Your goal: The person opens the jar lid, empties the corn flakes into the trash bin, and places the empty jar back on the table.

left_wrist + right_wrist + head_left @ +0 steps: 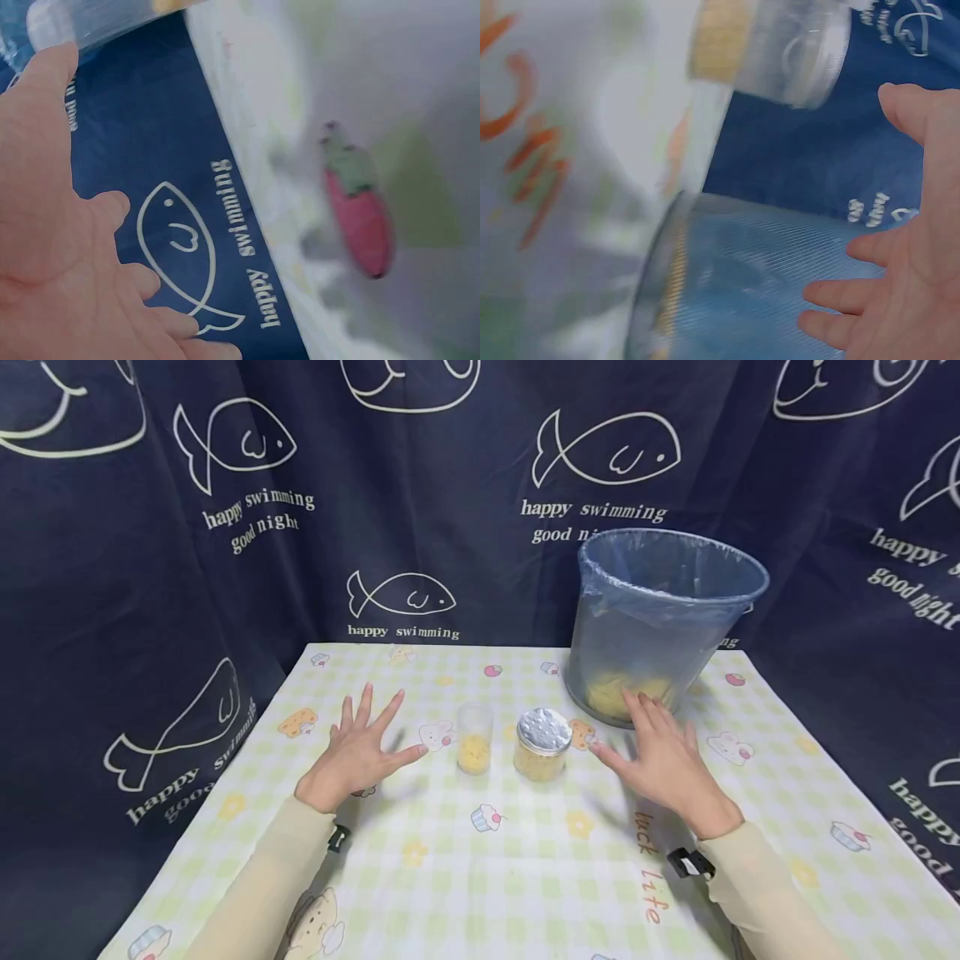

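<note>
My left hand [351,756] hovers over the left side of the table, fingers spread, holding nothing. Just right of it stands a clear cylindrical container [475,739] with yellow bits in its lower half. Beside that is a short clear jar [542,747] with a crinkled silver top, also holding yellowish pieces. My right hand [667,760] is to the right of the jar, fingers extended and holding nothing; its fingertips overlap the base of the bin in the head view. In the right wrist view the jar [769,49] lies beyond the thumb.
A tall translucent bin [645,627] with a bluish plastic liner stands at the back right, yellow material at its bottom. A checked tablecloth [487,877] with cartoon prints covers the table. Behind hangs a dark blue curtain [480,485] printed with fish.
</note>
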Action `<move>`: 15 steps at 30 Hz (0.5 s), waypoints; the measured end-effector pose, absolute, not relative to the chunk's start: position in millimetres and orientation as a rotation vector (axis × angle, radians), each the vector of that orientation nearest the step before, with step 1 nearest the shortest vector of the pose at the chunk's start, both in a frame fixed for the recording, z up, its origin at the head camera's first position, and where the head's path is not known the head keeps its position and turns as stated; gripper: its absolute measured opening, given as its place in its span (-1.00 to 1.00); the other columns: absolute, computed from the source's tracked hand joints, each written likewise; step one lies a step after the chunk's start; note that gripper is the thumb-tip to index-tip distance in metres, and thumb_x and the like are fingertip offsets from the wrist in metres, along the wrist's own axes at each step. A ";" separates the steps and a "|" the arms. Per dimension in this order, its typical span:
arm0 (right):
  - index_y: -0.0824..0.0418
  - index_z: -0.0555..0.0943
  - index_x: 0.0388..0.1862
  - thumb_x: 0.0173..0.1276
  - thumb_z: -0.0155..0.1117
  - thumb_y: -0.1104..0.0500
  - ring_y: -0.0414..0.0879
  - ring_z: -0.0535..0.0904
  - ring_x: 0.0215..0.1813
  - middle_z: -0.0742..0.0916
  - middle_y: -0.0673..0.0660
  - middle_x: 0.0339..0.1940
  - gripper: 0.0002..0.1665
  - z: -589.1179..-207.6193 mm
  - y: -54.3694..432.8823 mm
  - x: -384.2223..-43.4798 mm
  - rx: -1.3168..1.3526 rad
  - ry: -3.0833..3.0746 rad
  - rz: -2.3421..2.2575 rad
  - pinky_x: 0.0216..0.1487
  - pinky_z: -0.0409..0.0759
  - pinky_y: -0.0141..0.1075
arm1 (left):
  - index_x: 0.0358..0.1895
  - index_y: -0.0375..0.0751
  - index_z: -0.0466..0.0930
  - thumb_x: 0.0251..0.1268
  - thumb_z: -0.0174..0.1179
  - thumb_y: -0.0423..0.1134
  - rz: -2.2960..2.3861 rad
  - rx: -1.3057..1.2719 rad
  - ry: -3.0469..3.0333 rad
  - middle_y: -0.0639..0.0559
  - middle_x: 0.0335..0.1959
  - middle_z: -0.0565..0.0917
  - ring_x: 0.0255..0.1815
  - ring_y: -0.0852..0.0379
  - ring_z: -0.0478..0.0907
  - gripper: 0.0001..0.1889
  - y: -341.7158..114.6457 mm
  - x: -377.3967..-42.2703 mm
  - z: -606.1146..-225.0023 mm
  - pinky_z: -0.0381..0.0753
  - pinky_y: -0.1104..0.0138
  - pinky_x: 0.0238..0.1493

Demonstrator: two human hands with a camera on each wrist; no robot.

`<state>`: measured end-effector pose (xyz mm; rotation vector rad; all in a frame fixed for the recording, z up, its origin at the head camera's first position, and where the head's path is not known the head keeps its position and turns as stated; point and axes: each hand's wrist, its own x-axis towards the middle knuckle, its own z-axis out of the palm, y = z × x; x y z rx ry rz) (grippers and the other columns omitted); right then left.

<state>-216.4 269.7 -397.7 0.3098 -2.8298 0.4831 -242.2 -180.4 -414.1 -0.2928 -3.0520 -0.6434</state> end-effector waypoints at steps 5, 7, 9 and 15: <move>0.16 0.11 0.69 0.39 0.31 -0.32 0.37 0.22 0.57 0.36 0.34 0.59 0.11 -385.2 260.2 -213.9 0.393 -2.675 0.627 0.48 0.09 0.41 | 0.70 0.32 -0.16 0.15 0.03 0.66 -0.692 -0.347 -3.014 -0.12 0.72 -0.38 0.69 -0.35 -0.41 0.11 -181.4 -246.0 -398.9 -0.05 -0.36 0.53; 0.13 0.15 0.68 0.39 0.35 -0.26 0.35 0.27 0.55 0.39 0.32 0.57 0.06 -380.8 254.0 -211.2 0.398 -2.626 0.691 0.46 0.20 0.34 | 0.70 0.28 -0.13 0.14 0.04 0.66 -0.714 -0.372 -3.000 -0.12 0.72 -0.33 0.70 -0.32 -0.37 0.13 -181.0 -246.6 -394.0 -0.02 -0.32 0.55; 0.13 0.23 0.64 0.39 0.38 -0.17 0.33 0.33 0.52 0.44 0.31 0.54 -0.02 -376.8 246.5 -208.1 0.399 -2.569 0.749 0.42 0.29 0.29 | 0.70 0.23 -0.10 0.13 0.07 0.65 -0.742 -0.398 -2.985 -0.11 0.73 -0.29 0.72 -0.26 -0.32 0.14 -179.8 -247.0 -389.2 0.00 -0.27 0.57; 0.15 0.49 0.46 0.40 0.40 0.04 0.24 0.54 0.35 0.66 0.22 0.34 -0.31 -365.5 215.6 -197.7 0.406 -2.416 0.889 0.31 0.42 0.21 | 0.69 0.20 -0.02 0.18 0.17 0.55 -0.890 -0.469 -2.923 -0.02 0.73 -0.16 0.71 -0.15 -0.12 0.08 -172.5 -246.4 -377.1 0.11 -0.17 0.57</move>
